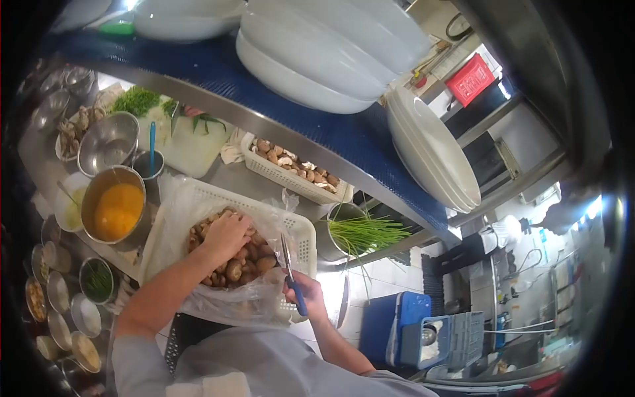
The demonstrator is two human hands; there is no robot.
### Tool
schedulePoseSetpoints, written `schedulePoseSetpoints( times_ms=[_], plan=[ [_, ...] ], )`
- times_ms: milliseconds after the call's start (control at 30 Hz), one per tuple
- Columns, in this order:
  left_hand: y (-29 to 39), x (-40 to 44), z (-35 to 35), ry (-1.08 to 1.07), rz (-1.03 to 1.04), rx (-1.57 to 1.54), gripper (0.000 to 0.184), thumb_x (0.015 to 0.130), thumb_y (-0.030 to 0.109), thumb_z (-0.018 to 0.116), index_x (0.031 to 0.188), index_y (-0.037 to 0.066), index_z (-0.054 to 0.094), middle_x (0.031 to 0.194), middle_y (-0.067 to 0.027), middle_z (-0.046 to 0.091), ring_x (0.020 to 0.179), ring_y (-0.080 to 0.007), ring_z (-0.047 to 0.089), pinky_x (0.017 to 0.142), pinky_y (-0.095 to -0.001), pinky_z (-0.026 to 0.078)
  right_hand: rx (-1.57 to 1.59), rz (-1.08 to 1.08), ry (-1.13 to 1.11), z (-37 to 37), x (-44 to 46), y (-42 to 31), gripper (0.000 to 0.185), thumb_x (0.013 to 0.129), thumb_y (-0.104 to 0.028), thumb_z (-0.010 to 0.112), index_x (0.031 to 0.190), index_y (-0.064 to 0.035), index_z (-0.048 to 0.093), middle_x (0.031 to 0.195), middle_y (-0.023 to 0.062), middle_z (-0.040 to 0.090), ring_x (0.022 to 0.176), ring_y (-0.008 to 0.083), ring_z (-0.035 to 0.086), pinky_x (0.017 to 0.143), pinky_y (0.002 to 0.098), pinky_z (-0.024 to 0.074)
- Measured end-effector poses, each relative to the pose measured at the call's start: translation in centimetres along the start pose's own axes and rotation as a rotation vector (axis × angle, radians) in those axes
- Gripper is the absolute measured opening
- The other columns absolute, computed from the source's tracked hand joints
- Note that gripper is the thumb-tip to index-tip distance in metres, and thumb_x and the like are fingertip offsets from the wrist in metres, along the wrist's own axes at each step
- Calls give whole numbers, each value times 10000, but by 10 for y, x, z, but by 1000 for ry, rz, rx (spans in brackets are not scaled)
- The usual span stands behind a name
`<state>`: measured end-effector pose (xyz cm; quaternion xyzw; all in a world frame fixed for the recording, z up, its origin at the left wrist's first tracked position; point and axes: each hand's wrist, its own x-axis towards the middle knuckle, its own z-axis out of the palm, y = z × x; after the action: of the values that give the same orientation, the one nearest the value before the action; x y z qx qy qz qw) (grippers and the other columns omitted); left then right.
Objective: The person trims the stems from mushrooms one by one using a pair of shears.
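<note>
My left hand (228,236) reaches into a heap of brown mushrooms (241,268), its fingers curled down onto them; what they hold, if anything, is hidden. The mushrooms lie in a clear plastic bag (228,308) inside a white perforated basket (305,236). At the basket's right side, my right hand (305,296) grips the blue handle of scissors (297,298), with the blades pointing up and away from me. Behind, a second white basket (291,181) holds more mushrooms, some with pale cut faces.
A pot of orange liquid (118,208) and a steel bowl (109,142) stand left, above many small containers. Long green stalks (370,230) lean from a metal pot at right. Overhead, a shelf (198,73) carries white bowls (317,53). A person (479,239) stands far right.
</note>
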<state>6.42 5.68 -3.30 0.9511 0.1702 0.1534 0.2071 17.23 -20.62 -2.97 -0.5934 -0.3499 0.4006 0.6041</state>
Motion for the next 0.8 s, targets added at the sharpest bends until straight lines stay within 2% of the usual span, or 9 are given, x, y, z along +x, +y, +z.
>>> schedulePoseSetpoints(
  times_ms=[67,200,300,400,500,600,667,733,800],
  plan=[
    [3,2,-1,53,41,16,308,828,221,739,1041,68,579,927,-140,654,989,-321,626,833,-429,521,-40,-5,8,-4,-2,1,612,863,-208,785,1376,8,533,832,-1,595,713,81,554,642,233,460],
    [2,1,-19,-26,-13,-72,341,843,223,721,1111,56,593,949,-168,666,938,-383,636,848,-471,505,-73,17,-11,-3,0,1,588,874,-191,767,1373,15,533,833,1,600,711,82,556,645,238,470],
    [5,-12,-44,74,47,-365,312,854,166,723,1116,37,615,978,-146,657,933,-317,653,816,-410,531,-78,14,9,-1,1,0,587,865,-171,774,1366,20,536,830,5,611,709,83,561,644,238,471],
    [12,-31,-82,-112,-35,-763,267,869,85,711,1121,39,638,1017,-125,640,916,-225,650,773,-319,540,-110,26,4,-1,1,0,596,840,-139,795,1351,34,542,831,22,642,725,91,598,669,249,494],
    [11,-57,-71,-26,-72,-1182,253,883,56,725,1122,41,644,1126,-68,602,992,-153,619,831,-263,521,-213,-2,19,-5,-1,12,604,814,-121,816,1333,43,553,843,43,671,742,102,637,695,265,518],
    [9,-73,-55,87,-93,-1157,306,884,18,722,1172,31,622,1238,-53,568,1097,-147,588,911,-281,507,-502,-167,12,5,1,3,580,769,-143,853,1249,64,601,866,75,671,739,121,652,693,274,528],
    [12,-79,-48,80,-199,-1192,447,865,11,738,1274,36,561,1281,-70,556,1151,-154,569,945,-299,496,-477,-153,12,4,1,12,641,713,-154,880,1250,59,603,877,100,661,749,154,641,716,287,523],
    [11,-78,-40,200,-86,-1274,587,837,-24,743,1358,40,480,1286,-80,560,1122,-152,584,864,-264,520,-566,-176,23,18,4,-8,661,689,-162,893,1251,45,614,939,119,658,758,160,613,710,294,519],
    [12,-77,-45,240,-88,-1360,663,813,-56,749,1389,44,437,1319,-102,561,1158,-174,581,915,-294,524,-642,-297,-48,24,9,-23,634,673,-95,882,1237,40,625,860,105,616,695,167,593,648,278,505]
  ],
)
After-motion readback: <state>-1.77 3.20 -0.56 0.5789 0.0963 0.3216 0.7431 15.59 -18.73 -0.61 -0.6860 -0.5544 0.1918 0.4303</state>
